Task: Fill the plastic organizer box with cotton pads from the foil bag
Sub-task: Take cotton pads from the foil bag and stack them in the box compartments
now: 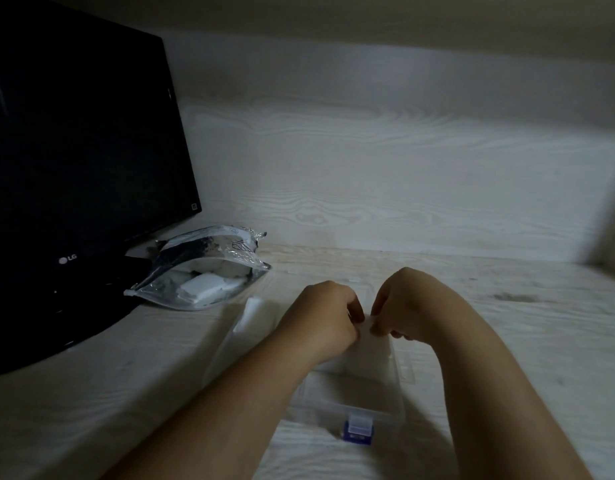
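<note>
A clear plastic organizer box [351, 393] with a blue latch [358, 432] lies open on the desk in front of me. Just above its far end, my left hand [325, 315] and my right hand [403, 306] meet and pinch a white cotton pad [367, 323] between their fingertips. White pads fill the box's far part under the hands. The silver foil bag [202, 268] lies open to the left, with white cotton pads [204, 284] showing in its mouth. A loose white pad [256, 306] rests on the desk by the bag.
A black LG monitor [74, 168] stands at the left, its base right behind the foil bag. The pale wood-grain desk [507, 323] runs right to a back panel [403, 168]. The light is dim.
</note>
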{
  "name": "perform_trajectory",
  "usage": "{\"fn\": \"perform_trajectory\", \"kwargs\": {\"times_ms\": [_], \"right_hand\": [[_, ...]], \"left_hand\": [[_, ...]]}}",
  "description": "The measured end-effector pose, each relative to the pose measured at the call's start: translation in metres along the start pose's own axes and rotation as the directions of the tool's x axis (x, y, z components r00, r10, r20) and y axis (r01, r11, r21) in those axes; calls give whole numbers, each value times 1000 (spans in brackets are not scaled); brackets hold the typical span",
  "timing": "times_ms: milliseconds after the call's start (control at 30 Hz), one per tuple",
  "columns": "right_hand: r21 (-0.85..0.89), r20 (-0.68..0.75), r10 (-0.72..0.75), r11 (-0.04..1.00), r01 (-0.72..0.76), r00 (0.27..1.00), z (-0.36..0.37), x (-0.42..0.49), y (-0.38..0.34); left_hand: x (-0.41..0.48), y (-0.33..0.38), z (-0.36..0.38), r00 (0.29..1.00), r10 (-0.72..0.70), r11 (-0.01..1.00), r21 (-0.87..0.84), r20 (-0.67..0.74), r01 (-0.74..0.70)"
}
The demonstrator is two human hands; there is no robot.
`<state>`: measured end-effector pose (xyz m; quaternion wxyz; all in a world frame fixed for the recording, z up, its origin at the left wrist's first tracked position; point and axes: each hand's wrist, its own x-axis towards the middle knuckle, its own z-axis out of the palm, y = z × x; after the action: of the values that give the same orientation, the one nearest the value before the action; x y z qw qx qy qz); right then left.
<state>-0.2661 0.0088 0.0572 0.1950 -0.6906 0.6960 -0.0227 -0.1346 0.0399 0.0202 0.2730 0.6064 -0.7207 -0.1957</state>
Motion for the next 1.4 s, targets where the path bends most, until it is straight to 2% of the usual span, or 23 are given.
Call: {"fn": "perform_trajectory", "kwargs": {"times_ms": [133, 233, 300, 433, 667, 833, 967, 1067, 1200, 1267, 1333, 1400], "right_hand": [[-16, -30, -2, 1000, 2, 1000, 3, 4, 1], [-53, -55, -18, 998, 15, 998, 3, 6, 3], [-66, -37, 23, 998, -25, 999, 5, 10, 4], [-54, -20, 75, 996, -76, 997, 9, 17, 6], [-97, 42, 85, 992, -80, 996, 15, 26, 8], [-145, 55, 110, 984, -102, 992, 19, 34, 7], [-135, 29, 127, 983, -122, 991, 19, 40, 9], [-134, 4, 121, 984, -120, 993, 21, 42, 11], [-146, -1, 103, 984, -102, 995, 20, 40, 11], [-152, -25, 88, 984, -90, 996, 18, 38, 13], [-138, -96, 50, 988, -63, 994, 17, 35, 14], [-101, -179, 8, 995, -26, 984, 15, 30, 14]], "left_hand": [[-1, 4, 1, 999, 35, 993, 111, 41, -39], [-1, 5, 3, 998, 52, 987, 149, 34, -56], [-1, 4, 4, 998, 59, 983, 171, 12, -60], [0, 1, 6, 998, 57, 983, 178, -19, -53], [7, -1, 2, 994, -2, 984, 180, 112, -19], [10, -1, 6, 997, 6, 984, 180, 82, -21], [11, -2, 8, 1000, 7, 995, 96, 18, -8], [12, -5, 7, 1000, -4, 997, -74, -29, 2], [10, -9, 0, 994, -87, 888, -458, -58, 51], [7, -9, -9, 993, -113, 824, -561, -31, 76], [4, -13, -21, 992, -118, 833, -548, -40, 76], [3, -22, -32, 987, -103, 905, -422, -120, 43]]}}
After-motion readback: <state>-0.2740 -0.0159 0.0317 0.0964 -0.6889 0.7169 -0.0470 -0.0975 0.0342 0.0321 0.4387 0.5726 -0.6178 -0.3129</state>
